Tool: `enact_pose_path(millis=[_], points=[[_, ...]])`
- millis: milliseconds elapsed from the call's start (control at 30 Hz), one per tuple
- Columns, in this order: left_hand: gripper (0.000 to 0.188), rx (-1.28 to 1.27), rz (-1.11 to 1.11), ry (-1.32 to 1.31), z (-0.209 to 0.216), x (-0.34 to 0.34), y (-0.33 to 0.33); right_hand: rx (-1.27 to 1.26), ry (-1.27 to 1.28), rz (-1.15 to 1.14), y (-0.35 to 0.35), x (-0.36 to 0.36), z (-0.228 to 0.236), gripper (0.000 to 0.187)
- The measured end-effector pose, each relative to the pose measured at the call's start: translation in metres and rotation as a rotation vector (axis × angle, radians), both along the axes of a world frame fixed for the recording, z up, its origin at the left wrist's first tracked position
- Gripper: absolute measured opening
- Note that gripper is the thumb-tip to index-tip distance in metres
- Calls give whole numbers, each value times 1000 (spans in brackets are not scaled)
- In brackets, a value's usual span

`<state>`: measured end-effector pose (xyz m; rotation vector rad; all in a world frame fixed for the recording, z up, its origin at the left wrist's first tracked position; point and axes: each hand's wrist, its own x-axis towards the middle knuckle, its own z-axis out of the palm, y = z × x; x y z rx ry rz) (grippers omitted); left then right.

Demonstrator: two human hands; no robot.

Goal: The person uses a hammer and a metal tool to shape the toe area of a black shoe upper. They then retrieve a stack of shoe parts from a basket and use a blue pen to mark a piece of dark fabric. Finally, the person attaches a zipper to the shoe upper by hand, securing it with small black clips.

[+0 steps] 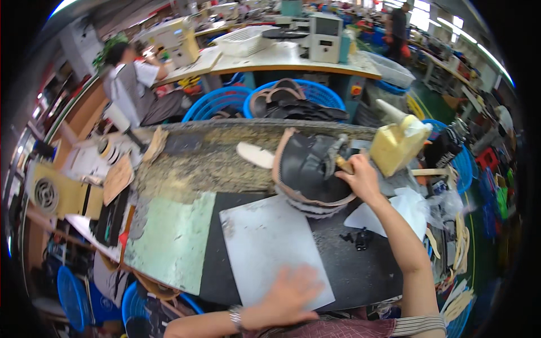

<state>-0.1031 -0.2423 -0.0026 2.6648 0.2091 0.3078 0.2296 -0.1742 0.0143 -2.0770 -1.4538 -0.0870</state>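
Grey sheet, brush and shoe uppers share our bench

Grey metal sheet [270, 248] lies flat under our left hand [287, 296], fingers spread wide on its near edge. Our right hand [360, 177] has its fingers closed round a wooden-handled brush [340, 158], over stacked dark shoe uppers [307, 169], beside a yellow glue jug [394, 143].

I'm looking down into a shoe workshop — a factory floor, by the look of it. My counter [186, 169] is glue-stained, with stacked soles [310, 169] on it; blue baskets [293, 98] of leather pieces stand behind, and machines [324, 36] line long benches [270, 59] where another worker [132, 84] sits.
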Motion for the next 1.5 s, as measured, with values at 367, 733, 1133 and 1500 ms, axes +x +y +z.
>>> enact_pose_path(millis=[367,733,1133,1500], points=[[68,141,187,213,-6,-60,90,-35,25,-23,-4,2,-9,39],[54,-1135,1145,-467,-65,-62,368,-35,14,-19,2,-11,-9,35],[31,-900,812,-854,4,30,517,-58,46,-5,-7,-12,-10,37],[47,280,1010,-124,12,32,449,-114,-70,-387,-191,96,28,18]])
